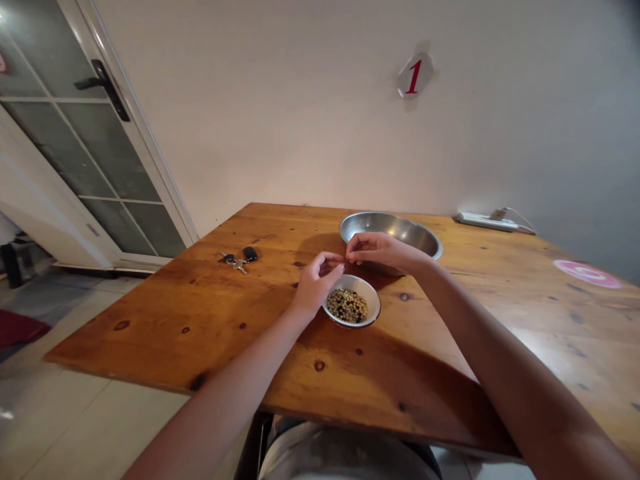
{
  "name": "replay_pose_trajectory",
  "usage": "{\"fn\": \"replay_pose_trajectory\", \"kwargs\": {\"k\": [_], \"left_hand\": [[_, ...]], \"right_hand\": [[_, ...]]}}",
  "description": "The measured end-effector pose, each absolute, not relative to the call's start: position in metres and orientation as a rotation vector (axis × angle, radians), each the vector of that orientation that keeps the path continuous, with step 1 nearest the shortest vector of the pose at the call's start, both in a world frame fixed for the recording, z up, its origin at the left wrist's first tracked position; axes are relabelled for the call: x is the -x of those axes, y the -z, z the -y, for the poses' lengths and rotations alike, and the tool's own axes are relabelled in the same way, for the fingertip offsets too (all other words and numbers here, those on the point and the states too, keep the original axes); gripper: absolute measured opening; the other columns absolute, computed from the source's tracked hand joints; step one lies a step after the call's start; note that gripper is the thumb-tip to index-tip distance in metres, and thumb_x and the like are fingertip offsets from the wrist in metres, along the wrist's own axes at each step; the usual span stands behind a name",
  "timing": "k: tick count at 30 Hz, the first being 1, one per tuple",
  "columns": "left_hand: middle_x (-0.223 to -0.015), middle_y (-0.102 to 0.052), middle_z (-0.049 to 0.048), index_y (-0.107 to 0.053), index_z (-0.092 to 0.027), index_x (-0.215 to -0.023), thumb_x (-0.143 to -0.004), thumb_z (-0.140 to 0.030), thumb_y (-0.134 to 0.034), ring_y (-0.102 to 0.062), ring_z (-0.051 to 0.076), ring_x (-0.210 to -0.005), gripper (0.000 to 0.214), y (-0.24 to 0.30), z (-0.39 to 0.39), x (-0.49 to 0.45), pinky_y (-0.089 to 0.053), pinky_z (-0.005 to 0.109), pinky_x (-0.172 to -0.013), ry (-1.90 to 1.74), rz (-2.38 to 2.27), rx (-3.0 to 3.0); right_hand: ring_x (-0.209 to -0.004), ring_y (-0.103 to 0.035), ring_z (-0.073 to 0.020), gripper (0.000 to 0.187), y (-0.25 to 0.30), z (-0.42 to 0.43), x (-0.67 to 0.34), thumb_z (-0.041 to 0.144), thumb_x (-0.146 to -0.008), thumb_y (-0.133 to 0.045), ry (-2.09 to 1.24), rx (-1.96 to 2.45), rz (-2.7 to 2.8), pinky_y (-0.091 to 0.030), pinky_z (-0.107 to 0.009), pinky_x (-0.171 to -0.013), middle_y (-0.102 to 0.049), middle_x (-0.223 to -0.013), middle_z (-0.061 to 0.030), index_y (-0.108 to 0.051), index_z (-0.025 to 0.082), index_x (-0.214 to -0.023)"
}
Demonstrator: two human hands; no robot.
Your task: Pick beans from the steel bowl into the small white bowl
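Note:
My left hand [316, 283] is over the left rim of a small white bowl [373, 299], its thumb and fingertips drawn together. Across from it, my right hand [380, 251] pinches at nearly the same spot, in front of a wide steel basin [417, 232]. Whatever lies between the fingertips is too small to name. Inside the bowl is a heap of small round gold-coloured and black pieces, which look like beads [349, 307]. The basin's near side is partly covered by my right hand and wrist.
A bunch of keys [240, 265] with black fobs lies on the wooden table [200, 333] at left. At the back right sits a white power strip [487, 221]. A pink round sticker [587, 273] is on the right side. Behind stand a wall and a door [100, 147].

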State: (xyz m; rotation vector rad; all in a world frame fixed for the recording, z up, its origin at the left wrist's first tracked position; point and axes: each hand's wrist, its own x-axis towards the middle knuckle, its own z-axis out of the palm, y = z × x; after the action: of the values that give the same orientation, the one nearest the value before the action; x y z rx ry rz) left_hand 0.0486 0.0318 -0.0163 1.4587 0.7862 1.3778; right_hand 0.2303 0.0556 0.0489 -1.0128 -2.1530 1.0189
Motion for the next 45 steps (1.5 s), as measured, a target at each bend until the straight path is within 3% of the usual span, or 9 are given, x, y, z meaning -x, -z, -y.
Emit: {"fn": "replay_pose_trajectory", "kwargs": {"k": [8, 12, 15, 19, 23, 28, 33, 39, 45], "left_hand": [[-0.076, -0.065, 0.0016, -0.06, -0.015, -0.081, -0.069, -0.012, -0.066, -0.062, 0.012, -0.074, 0.013, 0.021, -0.037, -0.05, -0.048, 0.025, -0.075, -1.348, -0.832, -1.477], [-0.074, -0.063, 0.0011, -0.06, -0.015, -0.081, -0.07, -0.013, -0.066, -0.061, 0.012, -0.073, 0.013, 0.018, -0.034, -0.05, -0.048, 0.026, -0.075, -1.366, -0.863, -1.458], [-0.074, -0.062, 0.0007, -0.06, -0.015, -0.083, -0.07, -0.014, -0.066, -0.06, 0.012, -0.073, 0.014, 0.016, -0.031, -0.051, -0.047, 0.026, -0.076, -1.363, -0.885, -1.444], [-0.073, -0.061, 0.0002, -0.059, -0.015, -0.083, -0.071, -0.013, -0.066, -0.059, 0.011, -0.072, 0.014, 0.015, -0.031, -0.052, -0.047, 0.026, -0.075, -1.351, -0.892, -1.431], [-0.074, -0.061, 0.0002, -0.059, -0.015, -0.083, -0.071, -0.014, -0.066, -0.059, 0.011, -0.073, 0.014, 0.014, -0.03, -0.051, -0.047, 0.026, -0.076, -1.353, -0.889, -1.44], [-0.075, -0.061, 0.0006, -0.06, -0.015, -0.084, -0.072, -0.016, -0.067, -0.059, 0.011, -0.073, 0.014, 0.015, -0.029, -0.051, -0.047, 0.026, -0.077, -1.351, -0.887, -1.444], [-0.075, -0.062, 0.0009, -0.06, -0.015, -0.083, -0.071, -0.017, -0.067, -0.059, 0.012, -0.073, 0.014, 0.017, -0.031, -0.051, -0.047, 0.027, -0.077, -1.361, -0.87, -1.462], [-0.076, -0.062, 0.001, -0.06, -0.015, -0.083, -0.072, -0.016, -0.066, -0.059, 0.012, -0.073, 0.013, 0.017, -0.03, -0.051, -0.047, 0.027, -0.076, -1.355, -0.875, -1.474], [-0.076, -0.061, 0.0008, -0.061, -0.015, -0.083, -0.072, -0.016, -0.066, -0.059, 0.011, -0.074, 0.013, 0.018, -0.031, -0.051, -0.047, 0.027, -0.076, -1.358, -0.864, -1.465]], "right_hand": [[-0.076, -0.06, -0.0139, 0.019, -0.047, -0.061, -0.232, 0.037, -0.079, -0.061, -0.961, 1.045, 2.12, -0.048, -0.029, -0.073, -0.066, -0.087, -0.0017, -0.06, 0.023, -0.091], [-0.078, -0.063, -0.0173, 0.026, -0.04, -0.075, -0.245, 0.042, -0.086, -0.048, -0.348, 1.509, 2.042, -0.047, -0.028, -0.067, -0.068, -0.087, -0.005, -0.061, 0.021, -0.094], [-0.086, -0.064, -0.0239, 0.023, -0.031, -0.086, -0.262, 0.036, -0.081, -0.055, -0.164, 1.743, 2.033, -0.047, -0.033, -0.073, -0.07, -0.093, -0.0096, -0.066, 0.02, -0.093], [-0.082, -0.066, -0.0254, 0.016, -0.021, -0.093, -0.282, 0.031, -0.079, -0.058, -0.242, 1.88, 2.149, -0.049, -0.035, -0.076, -0.073, -0.088, -0.0096, -0.072, 0.022, -0.081], [-0.089, -0.066, -0.0241, 0.019, -0.02, -0.096, -0.29, 0.026, -0.081, -0.055, -0.33, 1.856, 2.269, -0.05, -0.033, -0.081, -0.074, -0.098, -0.0064, -0.073, 0.025, -0.079], [-0.087, -0.067, -0.022, 0.021, -0.02, -0.098, -0.293, 0.016, -0.075, -0.056, -0.421, 1.711, 2.348, -0.05, -0.033, -0.085, -0.075, -0.093, -0.0023, -0.074, 0.026, -0.077], [-0.087, -0.067, -0.024, 0.013, -0.021, -0.096, -0.297, 0.024, -0.074, -0.06, -0.477, 1.548, 2.314, -0.051, -0.04, -0.086, -0.075, -0.091, -0.0024, -0.073, 0.027, -0.076], [-0.084, -0.067, -0.0228, 0.02, -0.022, -0.094, -0.295, 0.027, -0.075, -0.056, -0.532, 1.435, 2.229, -0.053, -0.039, -0.08, -0.074, -0.089, -0.0054, -0.073, 0.024, -0.085], [-0.081, -0.067, -0.0246, 0.011, -0.022, -0.09, -0.292, 0.028, -0.068, -0.064, -0.552, 1.414, 2.19, -0.051, -0.041, -0.08, -0.074, -0.084, -0.0051, -0.072, 0.024, -0.075]]}}
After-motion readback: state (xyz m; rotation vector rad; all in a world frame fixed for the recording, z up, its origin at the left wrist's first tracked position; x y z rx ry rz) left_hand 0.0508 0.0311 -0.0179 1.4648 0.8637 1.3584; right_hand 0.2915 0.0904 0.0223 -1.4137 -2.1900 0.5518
